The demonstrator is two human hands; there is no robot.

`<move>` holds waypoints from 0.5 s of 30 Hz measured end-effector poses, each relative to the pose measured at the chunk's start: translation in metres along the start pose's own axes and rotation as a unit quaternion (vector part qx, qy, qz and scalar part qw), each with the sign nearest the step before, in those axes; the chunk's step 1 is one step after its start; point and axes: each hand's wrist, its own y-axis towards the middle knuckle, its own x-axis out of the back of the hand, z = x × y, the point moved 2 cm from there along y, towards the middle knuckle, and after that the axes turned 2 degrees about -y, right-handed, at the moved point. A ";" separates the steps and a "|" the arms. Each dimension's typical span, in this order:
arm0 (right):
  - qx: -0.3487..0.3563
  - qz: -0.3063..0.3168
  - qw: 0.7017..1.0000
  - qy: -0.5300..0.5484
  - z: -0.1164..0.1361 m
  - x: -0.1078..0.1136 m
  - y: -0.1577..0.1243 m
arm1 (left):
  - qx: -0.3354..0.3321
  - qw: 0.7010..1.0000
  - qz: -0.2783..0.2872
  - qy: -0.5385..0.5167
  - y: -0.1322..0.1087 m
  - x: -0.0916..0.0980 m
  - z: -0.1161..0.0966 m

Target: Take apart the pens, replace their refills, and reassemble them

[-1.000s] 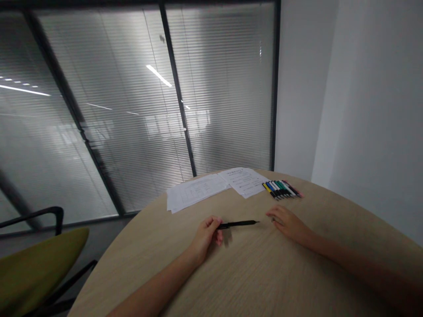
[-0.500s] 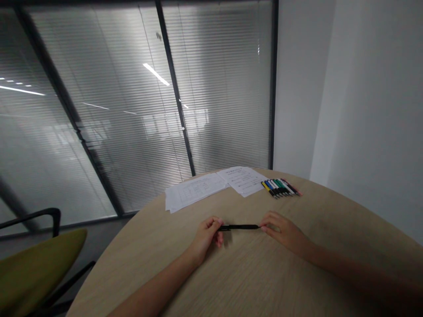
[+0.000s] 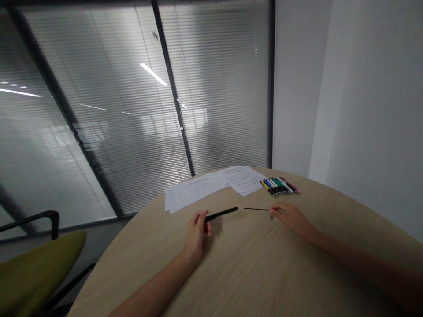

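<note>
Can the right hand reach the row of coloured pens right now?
Probably yes: the right hand lies just below the coloured pens with only wooden tabletop between, though it is pinching a thin refill that may need setting down first.

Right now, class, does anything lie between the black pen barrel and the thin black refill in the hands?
Nothing visible does: the black pen barrel in the left hand and the thin black refill in the right hand have only a gap above the pale wood table.

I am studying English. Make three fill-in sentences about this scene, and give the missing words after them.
The right hand pinches a thin pen refill, while the left hand holds the black pen ____.
The coloured pens lie to the ____ of the paper sheets.
The glass wall behind the table has lowered ____.

barrel; right; blinds
</note>
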 end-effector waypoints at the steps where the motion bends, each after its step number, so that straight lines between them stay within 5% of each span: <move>1: -0.006 -0.008 1.000 0.001 -0.003 0.000 0.001 | -0.005 1.000 -0.013 -0.001 0.001 0.002 0.000; 6: -0.045 -0.064 0.997 0.013 -0.008 0.002 0.001 | -0.015 1.000 -0.026 0.008 0.002 0.003 0.000; 15: -0.031 -0.052 0.998 -0.011 -0.008 -0.004 -0.002 | 0.012 0.988 0.129 0.079 -0.010 -0.015 0.000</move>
